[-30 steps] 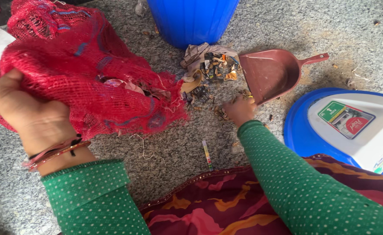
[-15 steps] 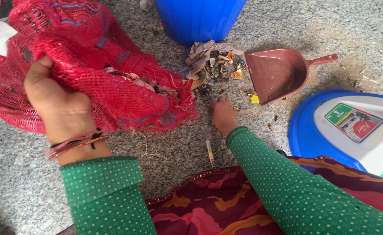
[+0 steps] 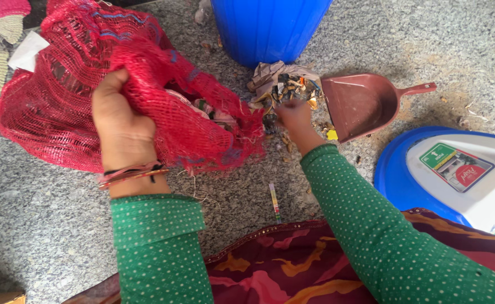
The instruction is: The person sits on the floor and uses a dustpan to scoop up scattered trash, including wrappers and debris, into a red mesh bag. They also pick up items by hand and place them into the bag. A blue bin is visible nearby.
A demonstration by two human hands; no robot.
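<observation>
Left hand [image 3: 121,121] grips red mesh sack [image 3: 50,107], bunching its mouth open toward three o'clock, where right hand [image 3: 293,114] pinches scraps from litter pile [image 3: 284,87] beside dustpan [image 3: 363,104].

A mesh sack [image 3: 62,95] is spread on the floor [image 3: 45,225] at the left, and its near edge is gripped by the left hand [image 3: 121,121]. Just right of the sack's mouth a heap of litter [image 3: 284,84] is found, with the right hand [image 3: 293,115] placed at its near side, a bucket [image 3: 270,28] set behind it and a dustpan [image 3: 363,104] lying touching its right side. A lid [image 3: 455,171] is laid further right and nearer, while a thin stick [image 3: 274,201] lies on the floor between the two forearms.
</observation>
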